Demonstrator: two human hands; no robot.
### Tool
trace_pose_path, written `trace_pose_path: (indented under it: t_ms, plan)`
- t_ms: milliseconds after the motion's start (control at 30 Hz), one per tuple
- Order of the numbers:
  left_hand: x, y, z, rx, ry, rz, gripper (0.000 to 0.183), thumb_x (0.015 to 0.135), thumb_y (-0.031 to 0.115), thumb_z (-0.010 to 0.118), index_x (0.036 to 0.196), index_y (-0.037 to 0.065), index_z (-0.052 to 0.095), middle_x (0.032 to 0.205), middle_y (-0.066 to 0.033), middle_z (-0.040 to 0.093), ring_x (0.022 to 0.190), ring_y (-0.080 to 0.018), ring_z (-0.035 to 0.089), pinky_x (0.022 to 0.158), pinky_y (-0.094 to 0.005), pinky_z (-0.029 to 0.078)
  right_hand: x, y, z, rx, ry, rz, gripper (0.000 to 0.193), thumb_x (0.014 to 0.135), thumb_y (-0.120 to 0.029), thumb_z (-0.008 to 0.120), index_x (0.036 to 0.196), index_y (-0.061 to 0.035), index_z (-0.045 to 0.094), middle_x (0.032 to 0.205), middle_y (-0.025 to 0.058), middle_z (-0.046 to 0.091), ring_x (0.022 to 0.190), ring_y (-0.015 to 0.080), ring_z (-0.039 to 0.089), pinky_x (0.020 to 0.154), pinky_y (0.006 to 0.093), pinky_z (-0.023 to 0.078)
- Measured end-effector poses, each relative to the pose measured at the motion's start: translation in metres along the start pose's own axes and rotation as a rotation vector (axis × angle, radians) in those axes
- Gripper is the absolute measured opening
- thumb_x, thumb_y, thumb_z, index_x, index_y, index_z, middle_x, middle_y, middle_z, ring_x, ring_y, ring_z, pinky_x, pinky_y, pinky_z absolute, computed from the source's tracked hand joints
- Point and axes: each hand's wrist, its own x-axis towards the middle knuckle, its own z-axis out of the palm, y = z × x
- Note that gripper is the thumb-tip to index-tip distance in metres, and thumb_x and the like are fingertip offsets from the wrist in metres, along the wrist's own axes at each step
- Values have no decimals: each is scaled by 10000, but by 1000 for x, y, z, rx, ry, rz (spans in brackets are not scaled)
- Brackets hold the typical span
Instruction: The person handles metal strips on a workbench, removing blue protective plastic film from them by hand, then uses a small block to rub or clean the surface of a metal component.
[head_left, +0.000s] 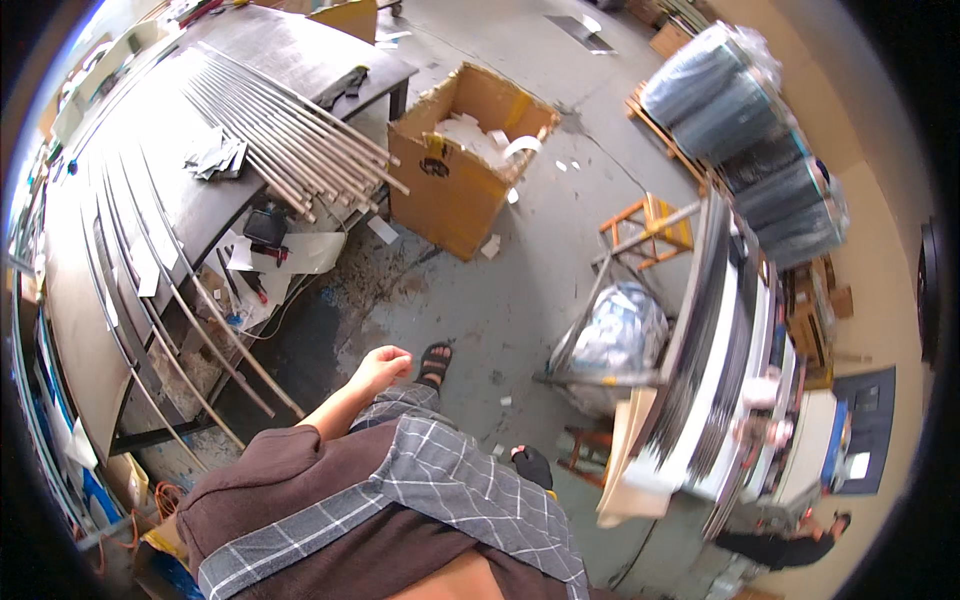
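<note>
The left hand (383,362) hangs loosely curled and holds nothing, out over the grey floor (520,290) beside the person's sandalled foot (434,362); the right hand is out of view, so I cannot tell its state. Nearest that hand, at about ten o'clock from it, long thin metal strips (215,335) slant off the edge of the desk (160,190) with their ends poking into the walking space – a step that way could catch a shin or the bare hand on them, and a knock might send them sliding to the floor. The bundle of metal rods (290,125) on the desk top at eleven o'clock also overhangs the edge toward the cardboard box (460,170), so a brush against it could roll rods off. Paper scraps (492,245) on the floor near the box, at one o'clock, could slip underfoot in open sandals. Counted: one hand in view, one sandalled foot plainly seen with a second dark toe lower down, one open cardboard box, one desk, one small orange stool (650,228) at two o'clock, one clear bag of scrap (615,335) at three o'clock, roughly a dozen rods – too closely packed for an exact count
</note>
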Motion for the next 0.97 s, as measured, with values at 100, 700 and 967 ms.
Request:
trace_pose_path:
  t_ms: [100, 700, 967]
  plan:
    - [85, 63, 16, 126, 91, 257, 209, 886, 222, 640, 1019, 61, 642, 911, -19, 660, 834, -121, 609, 725, -288, 489, 79, -5, -45, -35, -113, 6, 391, 864, -402, 582, 998, -42, 652, 1003, 178, 673, 944, 362, 623, 822, 449, 489]
    - [518, 349, 19, 71, 930, 367, 222, 817, 185, 674, 966, 20, 666, 846, -71, 686, 788, -144, 640, 758, -293, 518, 633, 27, -406, -673, 81, -549, 326, 873, -348, 563, 949, -43, 650, 918, 197, 660, 870, 359, 620, 769, 450, 484]
    - [569, 386, 61, -58, 1490, 200, 205, 810, 185, 668, 950, 36, 679, 853, -103, 697, 789, -180, 664, 763, -309, 519, 916, -370, -577, -115, -31, -587, 295, 919, -237, 550, 1145, -69, 641, 1027, 158, 676, 935, 250, 638, 869, 322, 480]
